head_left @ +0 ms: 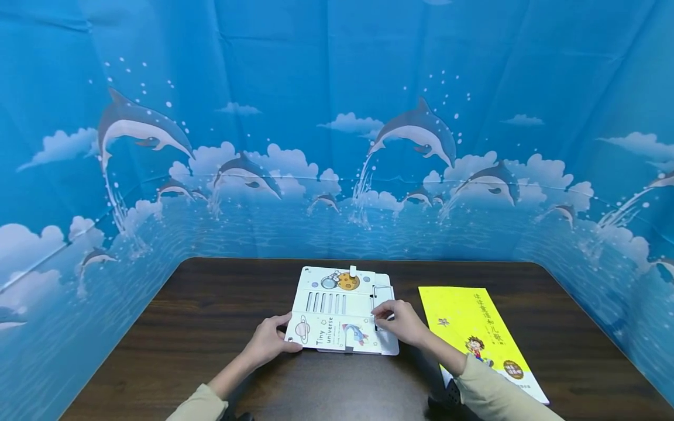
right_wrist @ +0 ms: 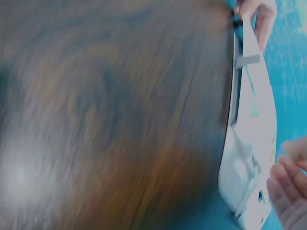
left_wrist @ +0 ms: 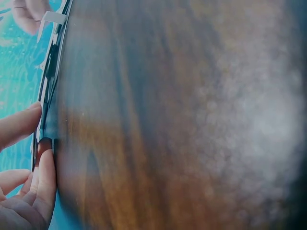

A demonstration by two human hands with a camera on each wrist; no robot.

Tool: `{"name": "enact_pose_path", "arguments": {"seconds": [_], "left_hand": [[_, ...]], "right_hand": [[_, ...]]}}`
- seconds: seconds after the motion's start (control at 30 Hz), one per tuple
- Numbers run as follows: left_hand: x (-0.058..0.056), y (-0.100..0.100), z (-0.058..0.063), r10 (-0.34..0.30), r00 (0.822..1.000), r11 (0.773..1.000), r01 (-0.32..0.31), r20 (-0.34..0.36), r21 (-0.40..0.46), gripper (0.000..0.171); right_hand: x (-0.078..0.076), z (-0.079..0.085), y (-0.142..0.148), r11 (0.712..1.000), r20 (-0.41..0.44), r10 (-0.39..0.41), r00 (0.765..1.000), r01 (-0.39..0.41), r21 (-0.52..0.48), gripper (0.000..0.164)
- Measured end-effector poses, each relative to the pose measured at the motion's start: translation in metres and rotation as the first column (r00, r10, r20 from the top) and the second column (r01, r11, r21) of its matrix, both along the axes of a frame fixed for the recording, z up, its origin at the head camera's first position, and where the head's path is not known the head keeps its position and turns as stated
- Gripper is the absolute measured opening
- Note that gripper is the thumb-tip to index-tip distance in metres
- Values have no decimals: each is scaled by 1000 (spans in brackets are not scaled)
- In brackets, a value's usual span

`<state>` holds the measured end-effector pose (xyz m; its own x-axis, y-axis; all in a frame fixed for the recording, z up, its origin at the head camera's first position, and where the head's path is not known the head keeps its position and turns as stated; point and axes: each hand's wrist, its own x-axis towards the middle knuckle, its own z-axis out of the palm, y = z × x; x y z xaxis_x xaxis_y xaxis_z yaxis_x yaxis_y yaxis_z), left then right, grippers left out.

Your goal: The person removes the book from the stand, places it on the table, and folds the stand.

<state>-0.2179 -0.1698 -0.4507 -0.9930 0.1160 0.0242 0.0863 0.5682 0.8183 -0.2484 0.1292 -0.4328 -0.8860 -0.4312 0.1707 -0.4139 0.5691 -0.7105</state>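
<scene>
A white folding book stand (head_left: 326, 304) lies on the table, printed with planets, an astronaut, a rocket and the words "Tiny universe". My left hand (head_left: 267, 340) grips its near left corner; in the left wrist view the thumb and fingers (left_wrist: 45, 184) pinch the edge from both sides. Over the right part of the stand, my right hand (head_left: 401, 321) has its thumb and forefinger bent close together beside a thin wire bracket (head_left: 374, 289). In the right wrist view the fingers (right_wrist: 287, 189) are above the panel (right_wrist: 261, 96); whether they pinch the wire cannot be told.
To the right, partly behind the right forearm, lies a yellow book (head_left: 458, 316) with a cartoon child on its cover. Small clips (head_left: 353, 271) project from the stand's far and near edges. A blue dolphin-print cloth (head_left: 337, 117) surrounds the dark wooden table (head_left: 210, 304).
</scene>
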Motion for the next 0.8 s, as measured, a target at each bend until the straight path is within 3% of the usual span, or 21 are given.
{"name": "enact_pose_path", "arguments": {"seconds": [0.13, 0.4, 0.8], "left_hand": [[-1, 1, -1, 0, 1000, 1000, 0, -2, 2, 79], [-2, 0, 0, -12, 1000, 1000, 12, -11, 6, 79], [-1, 0, 0, 0, 1000, 1000, 0, -2, -2, 79]], "right_hand": [[8, 1, -12, 997, 11, 65, 998, -65, -49, 24], [13, -12, -28, 981, 29, 190, 981, -188, -36, 39], [9, -21, -30, 977, 83, 207, 975, -201, -70, 35]]}}
